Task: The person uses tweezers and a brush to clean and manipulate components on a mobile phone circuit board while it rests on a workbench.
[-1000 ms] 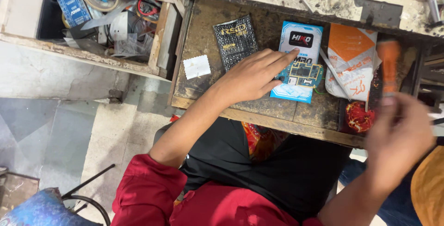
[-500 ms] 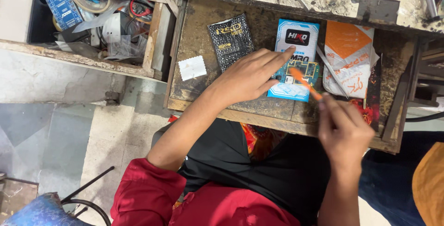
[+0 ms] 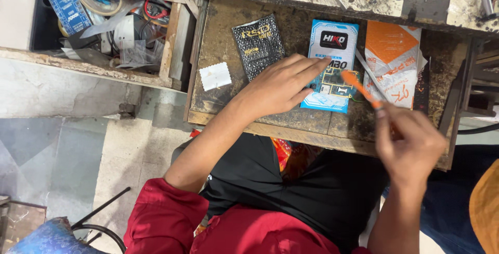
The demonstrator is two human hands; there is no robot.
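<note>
Left hand (image 3: 278, 87) pins circuit board (image 3: 335, 82) flat on blue packet (image 3: 330, 67), fingers spread. Right hand (image 3: 410, 145) closed around orange tool (image 3: 358, 87), tip at board. Step: working board; next move likely needs steady tip placement.

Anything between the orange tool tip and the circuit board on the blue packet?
Nothing visible. The orange tool in the right hand reaches the circuit board from its right side. The left hand presses the board's left edge, clear of the tip.
</note>
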